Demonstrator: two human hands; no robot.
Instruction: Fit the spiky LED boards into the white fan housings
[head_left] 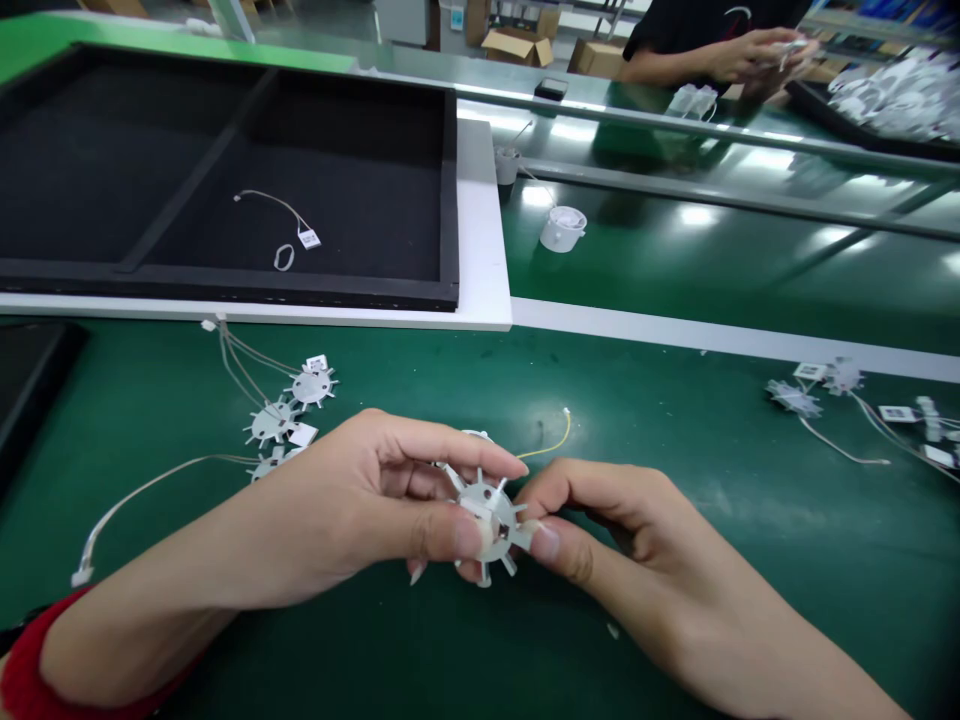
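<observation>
My left hand (375, 500) and my right hand (607, 530) meet over the green mat, both pinching one small white finned disc (491, 515) with spokes round its rim. The left thumb and forefinger grip its left side. The right thumb and forefinger press its right edge. A thin yellow wire (551, 440) curls away behind it. To the left lie three more finned discs (274, 422) with white leads and small labels.
A large black tray (450, 200) holding one wired part sits at the back left on a white board. A white cup (562, 228) stands on the conveyor. More finned parts (795, 398) lie at the right. Another person's hands (750, 55) work at the far side.
</observation>
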